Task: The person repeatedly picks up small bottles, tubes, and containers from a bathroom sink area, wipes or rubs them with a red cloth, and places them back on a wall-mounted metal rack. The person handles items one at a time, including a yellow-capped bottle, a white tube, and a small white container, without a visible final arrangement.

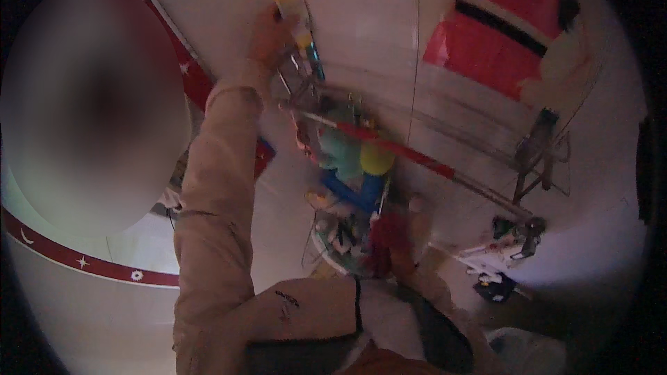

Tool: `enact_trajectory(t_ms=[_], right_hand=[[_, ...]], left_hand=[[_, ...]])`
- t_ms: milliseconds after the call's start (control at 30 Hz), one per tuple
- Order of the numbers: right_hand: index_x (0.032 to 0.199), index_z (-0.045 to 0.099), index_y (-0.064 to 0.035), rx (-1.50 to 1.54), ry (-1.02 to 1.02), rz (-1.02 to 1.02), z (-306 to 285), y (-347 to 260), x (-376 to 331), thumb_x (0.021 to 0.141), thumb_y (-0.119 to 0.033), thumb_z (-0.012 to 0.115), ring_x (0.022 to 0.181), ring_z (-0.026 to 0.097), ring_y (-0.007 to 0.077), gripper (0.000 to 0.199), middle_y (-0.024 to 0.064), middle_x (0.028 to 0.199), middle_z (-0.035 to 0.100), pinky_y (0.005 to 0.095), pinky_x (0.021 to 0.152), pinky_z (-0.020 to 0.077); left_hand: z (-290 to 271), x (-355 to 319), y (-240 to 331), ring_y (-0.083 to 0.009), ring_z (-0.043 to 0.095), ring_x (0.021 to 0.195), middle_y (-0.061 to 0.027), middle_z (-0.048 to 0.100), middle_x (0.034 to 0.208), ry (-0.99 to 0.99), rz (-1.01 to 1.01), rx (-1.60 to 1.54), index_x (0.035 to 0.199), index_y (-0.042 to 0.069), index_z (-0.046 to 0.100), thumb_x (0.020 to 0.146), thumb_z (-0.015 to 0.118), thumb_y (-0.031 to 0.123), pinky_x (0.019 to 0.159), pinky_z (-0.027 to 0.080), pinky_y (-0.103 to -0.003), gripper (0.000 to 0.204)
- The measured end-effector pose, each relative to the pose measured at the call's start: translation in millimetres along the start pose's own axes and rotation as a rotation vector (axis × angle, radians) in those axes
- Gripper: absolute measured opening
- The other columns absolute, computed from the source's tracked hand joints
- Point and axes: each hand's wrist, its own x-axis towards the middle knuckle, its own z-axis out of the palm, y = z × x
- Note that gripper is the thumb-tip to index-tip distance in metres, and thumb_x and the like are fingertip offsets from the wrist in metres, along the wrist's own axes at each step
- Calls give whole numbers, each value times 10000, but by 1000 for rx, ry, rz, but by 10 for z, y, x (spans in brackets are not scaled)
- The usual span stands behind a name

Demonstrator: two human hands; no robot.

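Observation:
My left arm, in a beige sleeve, reaches up along a white wall. My left hand (267,31) grips a long narrow tool (297,17) with a yellow end and a blue and yellow lower part, pressed against the white wall (361,14). My right hand (403,253) is low, near my body, beside a red cloth (383,236). The dim picture does not show whether its fingers hold the cloth.
A red and white striped pole (403,149) slants across the middle. Below it sits a cluster of teal, yellow and blue containers (354,163). A metal frame stand (536,149) is at the right. Red painted areas (493,35) and a red starred band (90,264) mark the walls.

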Motion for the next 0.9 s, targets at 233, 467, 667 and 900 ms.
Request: enact_trajectory(t_ms=[233,467,667,900], right_hand=[[1210,559,-121,12,41,4,-130,250,-48,959,-472,479,1004,620,335,439,122,1163,624,492,919,491],[1232,550,-135,333,170,-184,344,-255,-535,963,-498,464,997,632,250,460,84,1146,634,474,873,523],[1227,547,-143,377,-41,-174,-443,65,-783,975,-417,480,1014,624,228,378,60,1173,625,456,868,523],[1198,581,-100,13,579,-19,-476,28,-1199,893,-492,598,787,638,202,497,62,964,666,352,572,514]], left_hand=[[-54,227,-55,-248,462,1204,-139,522,1329,-121,-167,-42,1384,45,450,937,606,320,1041,344,-415,548],[-309,-793,177,-232,602,987,-123,595,1148,263,455,445,1223,25,548,938,573,149,843,488,-340,312],[121,-3356,-36,-249,664,880,-128,670,964,-9,132,224,1057,11,621,890,604,66,748,515,-351,177],[1063,-5803,-1767,-397,605,988,-199,593,1142,-577,-277,365,1152,66,594,899,594,176,775,538,-437,276]])
